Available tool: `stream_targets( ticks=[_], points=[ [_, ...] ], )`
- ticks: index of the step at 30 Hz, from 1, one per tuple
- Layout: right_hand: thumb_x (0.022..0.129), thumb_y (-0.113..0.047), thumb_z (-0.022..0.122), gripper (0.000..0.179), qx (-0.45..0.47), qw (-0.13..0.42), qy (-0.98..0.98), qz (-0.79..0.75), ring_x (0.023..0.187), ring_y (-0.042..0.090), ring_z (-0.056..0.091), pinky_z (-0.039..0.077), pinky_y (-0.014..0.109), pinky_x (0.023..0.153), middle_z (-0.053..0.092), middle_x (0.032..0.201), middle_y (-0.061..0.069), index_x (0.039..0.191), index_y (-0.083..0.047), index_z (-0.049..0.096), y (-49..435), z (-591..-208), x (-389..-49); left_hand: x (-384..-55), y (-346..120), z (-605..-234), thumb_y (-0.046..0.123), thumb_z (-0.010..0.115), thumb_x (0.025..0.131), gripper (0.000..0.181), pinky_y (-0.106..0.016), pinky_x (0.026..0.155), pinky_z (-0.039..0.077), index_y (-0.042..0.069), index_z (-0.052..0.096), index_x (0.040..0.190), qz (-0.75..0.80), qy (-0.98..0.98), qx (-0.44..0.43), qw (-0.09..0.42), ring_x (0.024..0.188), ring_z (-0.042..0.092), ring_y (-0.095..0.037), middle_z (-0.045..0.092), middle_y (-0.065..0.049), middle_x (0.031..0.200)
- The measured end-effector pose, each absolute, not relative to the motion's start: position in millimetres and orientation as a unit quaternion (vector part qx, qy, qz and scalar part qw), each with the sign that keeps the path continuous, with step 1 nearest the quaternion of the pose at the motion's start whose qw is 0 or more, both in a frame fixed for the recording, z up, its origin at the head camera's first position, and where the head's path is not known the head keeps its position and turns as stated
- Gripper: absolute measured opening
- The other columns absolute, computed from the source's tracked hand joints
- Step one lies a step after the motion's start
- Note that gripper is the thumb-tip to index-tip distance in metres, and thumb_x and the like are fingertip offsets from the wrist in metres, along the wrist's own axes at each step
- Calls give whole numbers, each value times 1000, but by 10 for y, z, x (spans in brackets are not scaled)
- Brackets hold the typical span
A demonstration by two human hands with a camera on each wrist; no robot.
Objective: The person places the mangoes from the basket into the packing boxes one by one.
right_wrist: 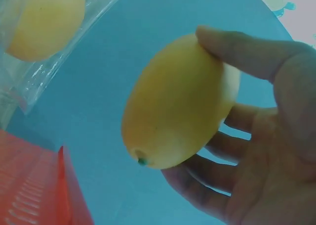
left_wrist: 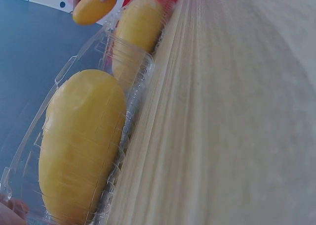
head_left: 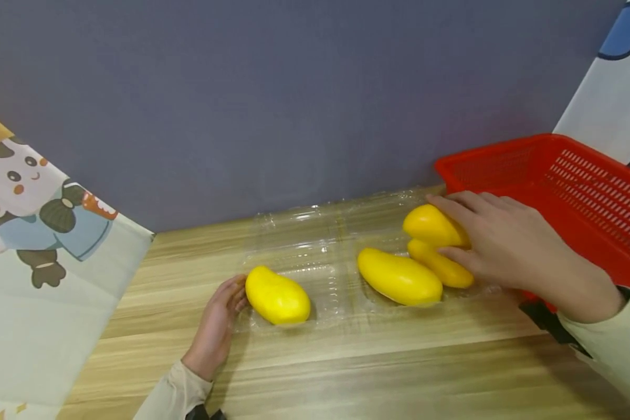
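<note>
My right hand [head_left: 509, 242] holds a yellow mango [head_left: 431, 226], thumb on one side and fingers on the other. A green spot marks one end of this mango [right_wrist: 173, 111] in the right wrist view. Below it, two more mangoes, one long [head_left: 399, 278] and one partly covered [head_left: 443, 265], lie in the right half of the clear plastic packaging [head_left: 341, 280]. Another mango [head_left: 277, 296] sits in the left half. My left hand [head_left: 217, 324] rests against that half's left side, its fingertips [left_wrist: 19, 206] right at the plastic edge in the left wrist view.
A red perforated basket [head_left: 535, 154] stands at the right, partly behind my right forearm. The wooden tabletop [head_left: 315, 373] meets a grey-blue panel [head_left: 273, 105] at the back. Printed cartoon sheets [head_left: 58, 291] flank both sides.
</note>
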State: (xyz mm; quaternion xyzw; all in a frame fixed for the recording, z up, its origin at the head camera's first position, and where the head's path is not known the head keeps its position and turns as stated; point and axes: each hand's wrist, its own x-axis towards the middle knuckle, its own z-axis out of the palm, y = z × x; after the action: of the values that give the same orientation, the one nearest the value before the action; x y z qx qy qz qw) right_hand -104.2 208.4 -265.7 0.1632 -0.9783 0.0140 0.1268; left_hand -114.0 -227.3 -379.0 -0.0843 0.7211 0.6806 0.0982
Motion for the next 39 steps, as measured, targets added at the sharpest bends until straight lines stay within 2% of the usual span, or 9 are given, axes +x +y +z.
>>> stream_targets(
  ticks=[2,7,10,14,17,23,26,32,39],
  points=[
    [78,-48,80,83,164,120,-979,24,110,37,60,54,58,84,57,136,15,148,-20,46,2044,-2662,-1088,-1140,-2278,-3790,33,21,110,52,-32,118,28,4,27,152,681,721,-83,99,141,35,-16,32,-10,161],
    [79,-48,79,80,190,99,-976,37,105,37,63,56,57,81,59,135,13,147,-21,47,1909,-2707,-1165,-1130,-2294,-3797,35,22,110,52,-29,116,30,4,26,152,680,721,-87,95,134,40,-9,33,-10,160],
    [80,-46,79,79,205,103,-972,43,107,37,63,55,56,82,59,136,12,148,-20,46,1827,-2716,-1159,-1134,-2297,-3801,35,23,110,52,-27,114,33,5,27,152,681,721,-91,90,130,43,-4,34,-10,159],
    [82,-45,77,76,216,117,-968,56,111,35,62,54,56,86,61,134,11,147,-20,46,1705,-2707,-1142,-1141,-2297,-3804,36,23,110,53,-27,113,33,5,28,152,681,722,-87,90,130,43,-5,34,-10,159],
    [82,-44,76,74,226,122,-964,65,110,33,63,55,54,84,62,133,8,146,-22,46,1602,-2718,-1142,-1146,-2293,-3804,36,23,110,53,-27,113,33,4,28,152,680,723,-86,89,128,44,-3,34,-11,160],
    [81,-44,75,69,239,126,-959,79,104,29,66,54,49,84,64,130,3,142,-23,50,1415,-2752,-1158,-1154,-2286,-3797,35,23,110,52,-27,114,34,5,29,151,677,724,-89,92,119,49,5,35,-10,159],
    [80,-45,76,68,233,120,-961,86,98,26,66,54,47,79,65,128,1,140,-24,50,1334,-2763,-1163,-1160,-2281,-3790,35,23,110,51,-28,115,33,6,30,151,676,724,-93,97,118,49,6,36,-8,159],
    [79,-47,78,70,232,104,-963,92,84,21,64,52,40,67,68,114,3,137,-19,49,1150,-2806,-1172,-1169,-2274,-3790,34,23,110,50,-27,114,34,7,31,151,676,724,-96,96,117,50,6,36,-8,159],
    [79,-48,80,72,254,104,-955,116,87,22,66,56,42,73,69,113,4,135,-14,50,911,-2871,-1194,-1166,-2273,-3807,33,22,110,51,-32,117,30,6,30,152,677,724,-91,97,119,49,4,36,-9,159]
  ],
)
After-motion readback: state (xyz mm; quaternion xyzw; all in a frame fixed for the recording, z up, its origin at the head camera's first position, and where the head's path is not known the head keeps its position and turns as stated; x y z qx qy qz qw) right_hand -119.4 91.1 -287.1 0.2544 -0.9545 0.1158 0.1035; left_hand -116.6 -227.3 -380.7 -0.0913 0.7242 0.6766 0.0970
